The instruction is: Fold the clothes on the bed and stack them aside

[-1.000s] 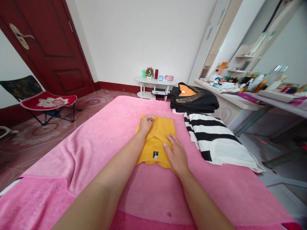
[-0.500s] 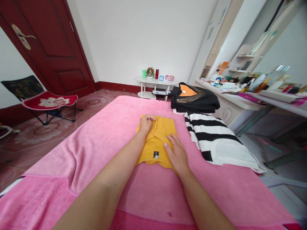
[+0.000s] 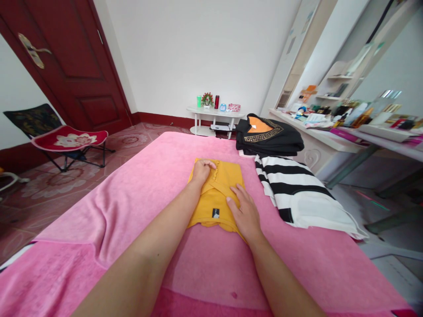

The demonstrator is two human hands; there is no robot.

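A yellow top (image 3: 216,193) lies folded on the pink blanket (image 3: 139,176), with a scalloped trim along its front and a small black label near its close edge. At its far left part, my left hand (image 3: 202,171) rests with curled fingers closed on the fabric beside the trim. My right hand (image 3: 243,211) lies open along the right side of the top, fingers stretched out and touching the cloth. The fingertips of the left hand are partly hidden.
To the right lie a black-and-white striped garment (image 3: 297,189) and, beyond it, a stack of dark folded clothes (image 3: 269,136). A cluttered dressing table (image 3: 330,134) stands at the right. A small white table (image 3: 214,112) and a red folding chair (image 3: 69,138) are farther back.
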